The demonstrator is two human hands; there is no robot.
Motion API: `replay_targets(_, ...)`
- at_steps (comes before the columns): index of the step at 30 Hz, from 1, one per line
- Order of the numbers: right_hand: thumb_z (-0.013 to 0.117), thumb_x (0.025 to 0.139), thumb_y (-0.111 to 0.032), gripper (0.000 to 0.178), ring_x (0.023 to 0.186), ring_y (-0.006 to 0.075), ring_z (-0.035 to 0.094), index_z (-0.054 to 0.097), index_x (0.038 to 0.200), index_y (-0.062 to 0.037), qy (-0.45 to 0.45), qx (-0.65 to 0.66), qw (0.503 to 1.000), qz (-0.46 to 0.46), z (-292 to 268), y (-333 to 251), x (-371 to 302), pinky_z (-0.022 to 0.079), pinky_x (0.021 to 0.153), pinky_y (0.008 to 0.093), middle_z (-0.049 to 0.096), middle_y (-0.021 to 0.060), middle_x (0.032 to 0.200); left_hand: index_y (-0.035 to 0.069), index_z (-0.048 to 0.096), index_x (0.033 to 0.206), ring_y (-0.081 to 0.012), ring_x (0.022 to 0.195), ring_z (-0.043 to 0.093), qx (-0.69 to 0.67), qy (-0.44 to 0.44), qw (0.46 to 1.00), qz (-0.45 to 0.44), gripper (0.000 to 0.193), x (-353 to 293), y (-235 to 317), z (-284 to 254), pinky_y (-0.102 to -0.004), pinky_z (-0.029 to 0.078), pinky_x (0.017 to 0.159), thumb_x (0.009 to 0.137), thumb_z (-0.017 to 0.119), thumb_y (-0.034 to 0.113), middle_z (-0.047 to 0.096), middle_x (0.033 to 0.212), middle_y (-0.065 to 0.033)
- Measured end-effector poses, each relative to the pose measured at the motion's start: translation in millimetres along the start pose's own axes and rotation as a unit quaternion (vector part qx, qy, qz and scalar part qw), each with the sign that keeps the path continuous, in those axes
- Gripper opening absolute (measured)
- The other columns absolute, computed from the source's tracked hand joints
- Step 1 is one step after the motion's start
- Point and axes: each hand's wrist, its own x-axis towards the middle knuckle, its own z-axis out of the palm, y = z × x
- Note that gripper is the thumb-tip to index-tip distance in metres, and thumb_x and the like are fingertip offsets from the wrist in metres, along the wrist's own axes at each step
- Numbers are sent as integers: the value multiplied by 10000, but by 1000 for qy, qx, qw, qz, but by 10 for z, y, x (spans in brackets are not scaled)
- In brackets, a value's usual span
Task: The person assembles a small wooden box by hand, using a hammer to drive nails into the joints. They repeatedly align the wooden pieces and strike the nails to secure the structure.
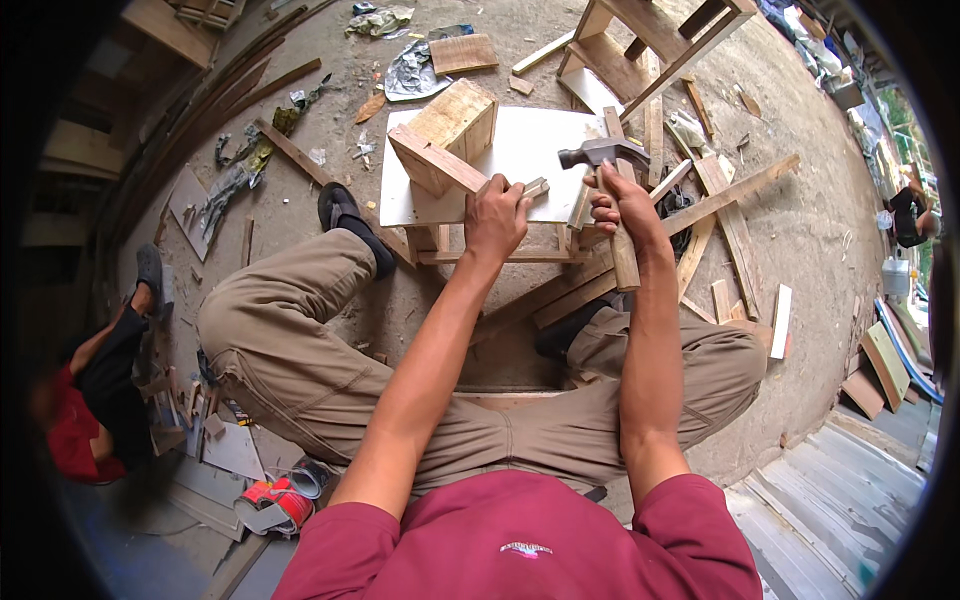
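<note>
Plainly, the concrete floor [810, 240] is the widest thing here, with open ground right of the person's bent knee and loose boards crowding nearer the low white-topped desk [540, 130]. White surface shows between the wooden box [453, 122], standing toward the desk's left edge, and the claw hammer [625, 255] at the right edge. A reddish plank [432, 158] slants across the box's near side to the left hand [497, 218], which reaches forward over the desk's near edge, back upward. Its fingers are curled together, pinching a short pale piece [537, 187] that juts rightward. The right hand [628, 208] has its fingers wrapped around the hammer's handle, forearm straight, the metal head pointing away from the body.
</note>
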Motion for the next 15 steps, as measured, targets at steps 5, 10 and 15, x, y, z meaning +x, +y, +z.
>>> replay_targets(5,518,1006,-446,468,499,47,394,538,1074,17,-40,-144,989,8,374,194,-57,357,433,226,439,-41,682,71,733,1031,-295,860,599,-4,-16,1000,-10,230,-4,-8,-25,-414,483,773,837,699,189,593,869,-113)
replay_targets(10,507,1009,-451,436,469,35,357,531,1083,-21,68,-54,995,-47,195,9,-57,315,413,202,405,-48,679,76,733,1034,-296,861,600,-16,-8,1000,-24,232,-9,-4,-10,-414,484,775,838,703,197,596,874,-115)
replay_targets(15,500,1017,-426,388,456,34,340,518,1062,-40,59,-24,998,3,91,115,0,302,399,206,387,-54,655,73,732,1040,-303,869,603,-8,-20,1000,-21,244,-7,11,-4,-419,487,783,847,701,219,598,884,-125)
